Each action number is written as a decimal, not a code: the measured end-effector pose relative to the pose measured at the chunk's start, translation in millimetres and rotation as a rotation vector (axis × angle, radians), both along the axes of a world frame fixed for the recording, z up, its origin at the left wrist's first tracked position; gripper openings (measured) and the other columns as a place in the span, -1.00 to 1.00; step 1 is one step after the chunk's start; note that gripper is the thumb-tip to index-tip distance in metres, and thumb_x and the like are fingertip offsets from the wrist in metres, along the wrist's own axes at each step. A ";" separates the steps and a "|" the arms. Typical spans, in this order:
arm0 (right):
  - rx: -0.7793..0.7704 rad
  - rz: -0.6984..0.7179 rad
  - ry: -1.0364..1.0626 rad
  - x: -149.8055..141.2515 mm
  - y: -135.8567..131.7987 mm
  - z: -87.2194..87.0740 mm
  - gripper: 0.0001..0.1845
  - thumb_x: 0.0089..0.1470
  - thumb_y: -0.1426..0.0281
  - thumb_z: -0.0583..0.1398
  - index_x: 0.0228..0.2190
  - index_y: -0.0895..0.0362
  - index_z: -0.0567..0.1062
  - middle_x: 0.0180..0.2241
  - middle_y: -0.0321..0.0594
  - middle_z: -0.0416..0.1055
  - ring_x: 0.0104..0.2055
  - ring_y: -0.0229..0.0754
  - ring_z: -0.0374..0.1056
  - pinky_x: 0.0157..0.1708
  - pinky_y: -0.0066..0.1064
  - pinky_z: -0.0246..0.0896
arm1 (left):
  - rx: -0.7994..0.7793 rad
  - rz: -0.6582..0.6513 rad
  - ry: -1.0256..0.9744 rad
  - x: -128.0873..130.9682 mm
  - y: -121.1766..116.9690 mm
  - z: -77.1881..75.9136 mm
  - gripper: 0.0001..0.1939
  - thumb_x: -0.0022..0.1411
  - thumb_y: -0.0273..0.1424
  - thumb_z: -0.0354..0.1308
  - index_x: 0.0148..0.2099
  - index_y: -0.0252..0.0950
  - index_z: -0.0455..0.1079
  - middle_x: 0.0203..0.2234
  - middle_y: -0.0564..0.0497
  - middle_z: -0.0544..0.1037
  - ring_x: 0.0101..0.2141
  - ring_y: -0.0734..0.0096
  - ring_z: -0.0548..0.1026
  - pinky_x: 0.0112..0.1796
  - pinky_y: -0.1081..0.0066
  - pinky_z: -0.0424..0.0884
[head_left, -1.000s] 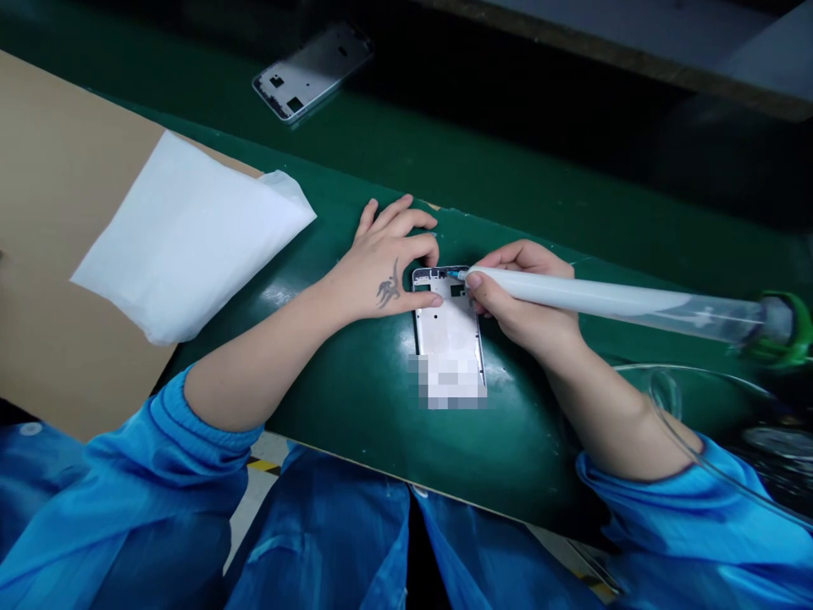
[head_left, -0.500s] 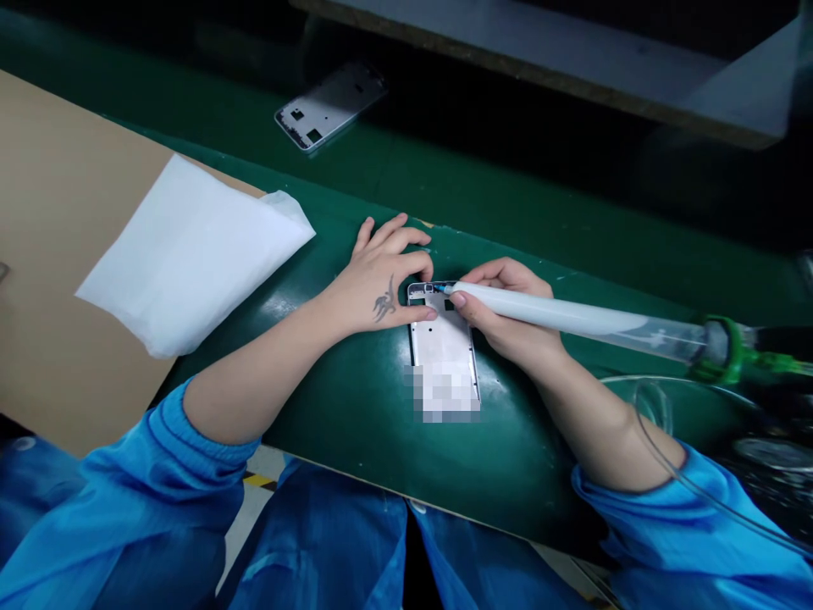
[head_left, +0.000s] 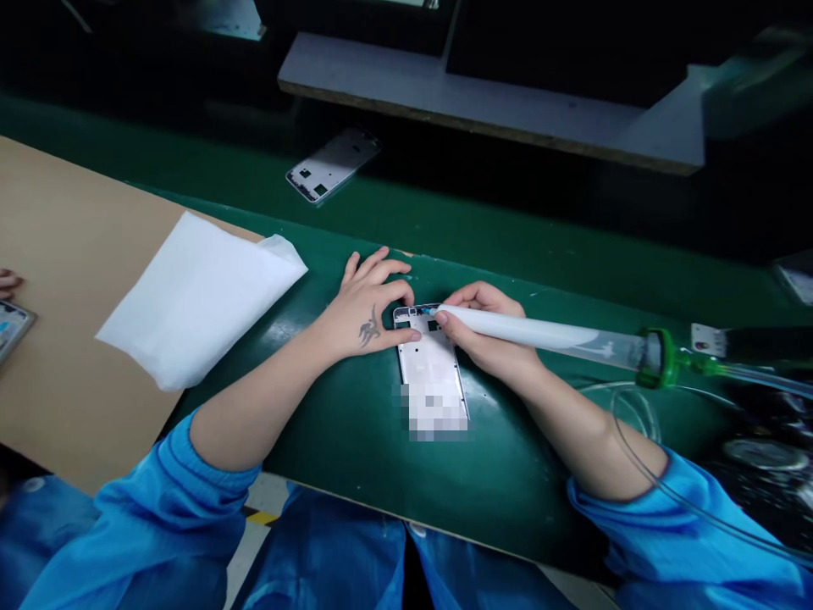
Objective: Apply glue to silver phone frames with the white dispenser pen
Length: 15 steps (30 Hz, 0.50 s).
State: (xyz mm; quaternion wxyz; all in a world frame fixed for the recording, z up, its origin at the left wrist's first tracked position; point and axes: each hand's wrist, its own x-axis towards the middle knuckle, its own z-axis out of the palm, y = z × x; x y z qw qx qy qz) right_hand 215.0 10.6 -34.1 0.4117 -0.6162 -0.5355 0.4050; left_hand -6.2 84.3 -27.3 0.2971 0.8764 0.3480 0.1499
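A silver phone frame (head_left: 430, 360) lies flat on the green mat (head_left: 356, 424) in front of me. My left hand (head_left: 368, 313) presses on its upper left corner, thumb and forefinger pinching the edge. My right hand (head_left: 486, 335) is closed round a long white glue syringe (head_left: 546, 335), held like a pen. The syringe's blue tip touches the top edge of the frame. A green cap (head_left: 657, 359) and a clear hose (head_left: 641, 440) trail off to the right.
A white cloth (head_left: 196, 296) lies on a brown cardboard sheet (head_left: 63, 296) to the left. A second phone frame (head_left: 334, 165) rests on the green belt farther back. Another person's fingers (head_left: 8, 281) and a device (head_left: 11, 326) show at the left edge. A grey shelf (head_left: 483, 97) runs behind.
My head has tilted up, so everything sits lower in view. The syringe tip has crept left along the frame's top edge. Another person's fingers have come into view at left.
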 end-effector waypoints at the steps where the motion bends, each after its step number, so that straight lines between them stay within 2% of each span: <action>1: -0.002 -0.001 -0.002 0.5 -0.3 -0.4 -0.67 0.01 0.13 0.43 -0.37 0.06 0.49 -0.50 -0.28 0.50 -0.53 -0.22 0.36 -0.54 -0.40 0.24 | -0.004 -0.002 0.001 0.0 -0.1 0.0 -0.54 0.12 0.06 0.37 -0.14 -0.17 0.46 0.26 -0.09 0.37 0.44 -0.21 -0.03 0.35 -0.36 -0.30; 9: 0.009 0.001 0.004 -0.4 -1.8 -3.9 -0.65 0.01 0.10 0.44 -0.38 0.05 0.49 -0.50 -0.27 0.51 -0.56 -0.23 0.37 -0.58 -0.41 0.25 | 0.003 -0.002 0.008 -2.2 0.5 -2.2 -0.54 0.13 0.07 0.36 -0.14 -0.17 0.47 0.27 -0.08 0.36 0.45 -0.19 -0.03 0.36 -0.35 -0.33; 12: 0.047 0.011 0.187 4.5 -2.0 -5.7 -0.61 0.12 -0.02 0.34 -0.31 0.01 0.44 -0.50 -0.29 0.53 -0.61 -0.22 0.39 -0.64 -0.41 0.25 | 0.005 -0.006 0.003 -3.6 1.6 -4.2 -0.52 0.15 0.10 0.33 -0.13 -0.17 0.46 0.28 -0.08 0.36 0.45 -0.18 -0.04 0.36 -0.35 -0.31; 15: 0.114 -0.010 0.430 17.2 -2.4 -8.7 -0.50 0.20 -0.19 0.16 -0.16 -0.04 0.37 -0.46 -0.30 0.57 -0.65 -0.22 0.40 -0.73 -0.43 0.18 | 0.016 0.009 -0.003 -3.7 -0.3 -4.5 -0.41 0.10 0.18 0.33 -0.04 -0.17 0.45 0.27 -0.11 0.37 0.44 -0.20 -0.02 0.36 -0.34 -0.30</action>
